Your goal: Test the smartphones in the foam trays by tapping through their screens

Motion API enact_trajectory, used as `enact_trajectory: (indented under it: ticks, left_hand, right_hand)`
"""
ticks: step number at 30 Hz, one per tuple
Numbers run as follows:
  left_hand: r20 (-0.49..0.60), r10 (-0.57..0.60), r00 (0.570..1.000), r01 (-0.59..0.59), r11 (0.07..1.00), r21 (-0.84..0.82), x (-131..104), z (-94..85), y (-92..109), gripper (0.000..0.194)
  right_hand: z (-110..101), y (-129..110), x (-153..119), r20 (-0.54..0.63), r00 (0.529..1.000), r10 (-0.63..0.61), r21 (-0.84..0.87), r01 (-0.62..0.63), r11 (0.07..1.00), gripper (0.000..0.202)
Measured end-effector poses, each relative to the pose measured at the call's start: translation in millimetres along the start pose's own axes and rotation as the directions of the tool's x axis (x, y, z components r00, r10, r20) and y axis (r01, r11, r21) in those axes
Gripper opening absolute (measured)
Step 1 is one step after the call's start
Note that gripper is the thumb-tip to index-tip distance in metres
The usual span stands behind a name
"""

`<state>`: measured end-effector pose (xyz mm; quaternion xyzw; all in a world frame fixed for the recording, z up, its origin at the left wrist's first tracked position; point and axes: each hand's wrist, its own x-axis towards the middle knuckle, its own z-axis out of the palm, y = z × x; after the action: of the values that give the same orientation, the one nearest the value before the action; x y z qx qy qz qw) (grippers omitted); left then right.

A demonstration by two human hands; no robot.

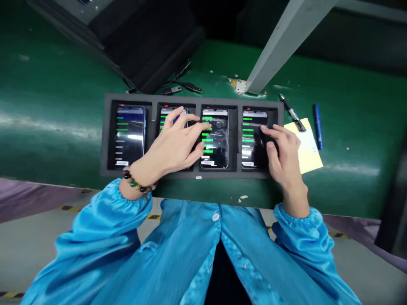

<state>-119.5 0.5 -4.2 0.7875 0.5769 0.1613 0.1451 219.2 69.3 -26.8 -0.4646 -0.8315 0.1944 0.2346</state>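
Note:
Several smartphones lie face up in the compartments of a dark foam tray (192, 100), their screens lit with green and white lines of text. My left hand (178, 142) reaches across the second phone (165, 116), partly hiding it, and its fingertips are over the left side of the third phone (219, 140). My right hand (282, 148) is at the rightmost phone (254, 140), its index fingertip at the screen's right edge. Both hands have their fingers apart and hold nothing. The leftmost phone (130, 135) lies untouched, left of my left hand. A beaded bracelet (138, 185) circles my left wrist.
Yellow sticky notes (307, 148), a black pen (291, 111) and a blue pen (318, 126) lie right of the tray on the green table (359, 140). Behind the tray are cables with plugs (187, 87), a grey metal post (280, 46) and a large black object (152, 42).

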Motion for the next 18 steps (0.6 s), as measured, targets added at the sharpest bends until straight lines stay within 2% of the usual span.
enact_trajectory:
  ticks: [4,7,10,12,15,18]
  left_hand:
    - [-0.051,-0.033,0.998,0.031,0.999,-0.035,-6,-8.1,-5,0.045]
    - [-0.218,-0.134,0.967,0.129,0.991,-0.035,-30,-21.7,-11,0.042]
    - [-0.440,-0.275,0.855,0.288,0.957,-0.038,-63,-36.1,-21,0.040]
    - [-0.526,-0.339,0.780,0.377,0.926,-0.038,-84,-42.2,-30,0.041]
    - [-0.568,-0.414,0.712,0.486,0.874,-0.027,-111,-43.8,-48,0.044]
    - [-0.568,-0.509,0.647,0.564,0.821,-0.094,-130,-38.3,-68,0.044]
  right_hand:
    - [-2,-4,-12,-0.063,0.998,-0.026,0.041,0.029,0.999,0.037]
    - [-2,-4,-21,-0.066,0.996,-0.062,0.028,0.064,0.998,0.035]
    - [-2,-1,-24,-0.044,0.994,-0.098,0.006,0.099,0.995,0.035]
    - [-3,-1,-24,-0.049,0.993,-0.112,-0.004,0.112,0.994,0.035]
    - [-1,-11,-21,-0.063,0.988,-0.143,-0.007,0.143,0.990,0.035]
    - [6,-32,-16,-0.004,0.975,-0.224,0.024,0.224,0.974,0.038]
